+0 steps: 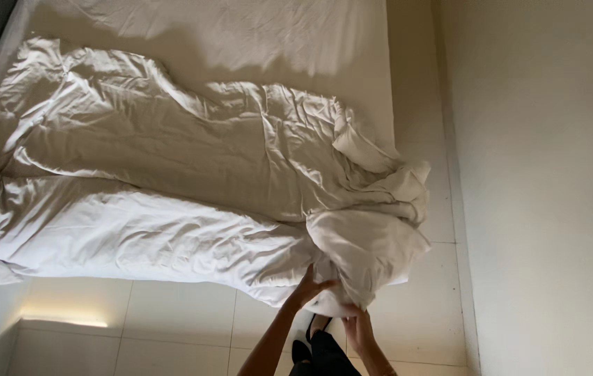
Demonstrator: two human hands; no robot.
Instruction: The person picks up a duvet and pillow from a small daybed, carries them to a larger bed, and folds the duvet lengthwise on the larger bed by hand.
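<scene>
You see a plain white duvet [171, 188] on a cream mattress [352, 42], pale glossy floor tiles [171, 327], an off-white wall [547, 188].

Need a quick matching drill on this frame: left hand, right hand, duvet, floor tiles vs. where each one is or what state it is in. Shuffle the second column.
Things:
1. left hand
2. right hand
3. duvet
4. floor tiles

Places or states:
A. crumpled, spread across the mattress
B. pale and glossy, below the bed edge
C. fingers spread on the duvet's bunched corner
D. lower, under the hanging corner of the duvet

Pairs: 1-C, 2-D, 3-A, 4-B
</scene>
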